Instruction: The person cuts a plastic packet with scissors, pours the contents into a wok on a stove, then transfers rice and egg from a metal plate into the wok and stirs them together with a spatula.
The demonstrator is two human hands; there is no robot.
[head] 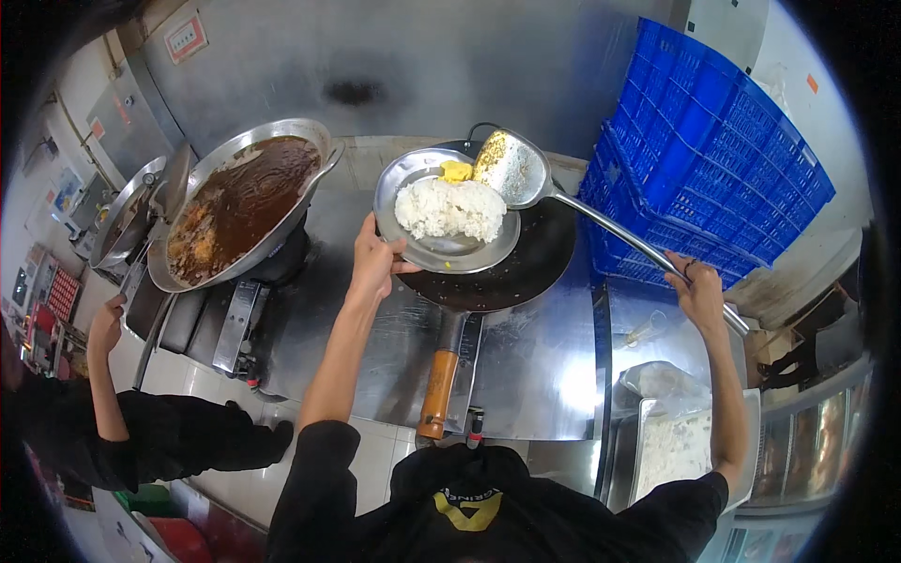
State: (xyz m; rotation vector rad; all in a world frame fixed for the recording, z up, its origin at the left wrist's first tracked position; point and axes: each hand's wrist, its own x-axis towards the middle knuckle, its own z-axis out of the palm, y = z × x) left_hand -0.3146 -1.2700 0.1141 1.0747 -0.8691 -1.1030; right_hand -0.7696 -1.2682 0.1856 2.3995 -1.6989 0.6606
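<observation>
My left hand [379, 259] grips the lower left rim of a round metal plate [457, 262], held above a dark wok [549, 260]. On the plate lie a mound of white rice [450, 209] and a yellow piece of food [456, 171] that looks like egg. My right hand [695, 285] is closed around the long metal handle of a wok spatula [524, 176]. Its broad blade, with yellow bits stuck on it, is at the plate's upper right edge. Several rice grains are scattered in the wok, whose wooden handle [438, 394] points towards me.
Left of the wok stands a large metal pan of brown liquid [246, 204]. A co-worker's hand [107, 324] holds a long handle at far left. Blue plastic crates [718, 134] are stacked at right. A white tray [676, 450] and a plastic bag [662, 383] lie at lower right.
</observation>
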